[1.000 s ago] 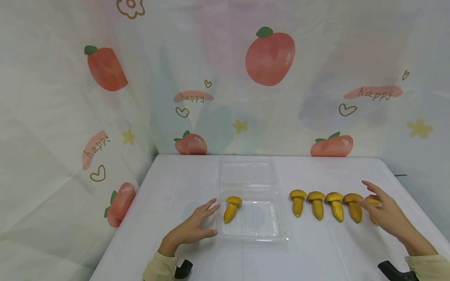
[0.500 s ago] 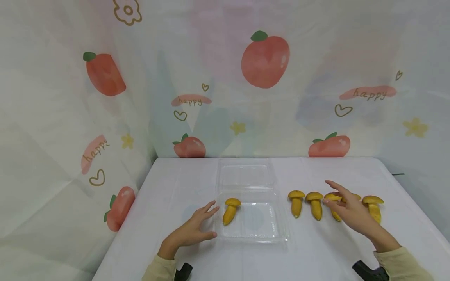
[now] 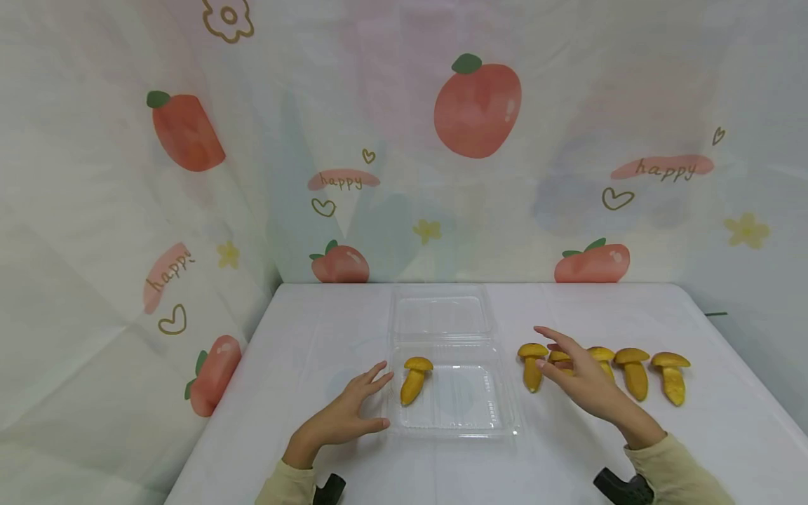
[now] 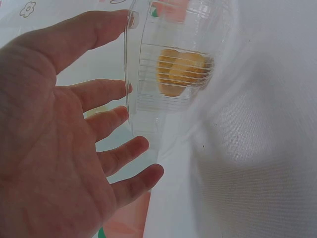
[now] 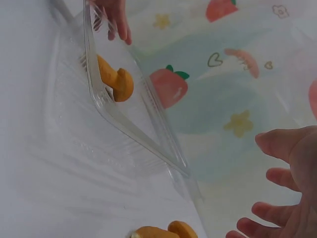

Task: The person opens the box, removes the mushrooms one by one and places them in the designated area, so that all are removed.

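A clear plastic clamshell box (image 3: pixel 470 396) lies opened out on the table, its lid (image 3: pixel 442 315) laid back toward the wall. One yellow mushroom (image 3: pixel 413 382) sits at the left side of its base. My left hand (image 3: pixel 341 417), fingers spread, is at the box's left rim; in the left wrist view, the thumb and a fingertip appear to touch that rim (image 4: pixel 128 64). My right hand (image 3: pixel 590 386) hovers with loosely extended fingers above a row of several yellow mushrooms, holding nothing. It partly hides the second and third; the leftmost mushroom (image 3: pixel 532 368) lies just beyond its fingertips.
The row continues rightward to the last mushroom (image 3: pixel 672 379). A white cloth covers the table (image 3: pixel 492 470). Behind and to the left hang fabric walls (image 3: pixel 404 140) printed with fruit, hearts and flowers.
My right hand has swept left along the row, from the rightmost mushroom to near the leftmost. The left hand stays at the box. The head view has tilted slightly.
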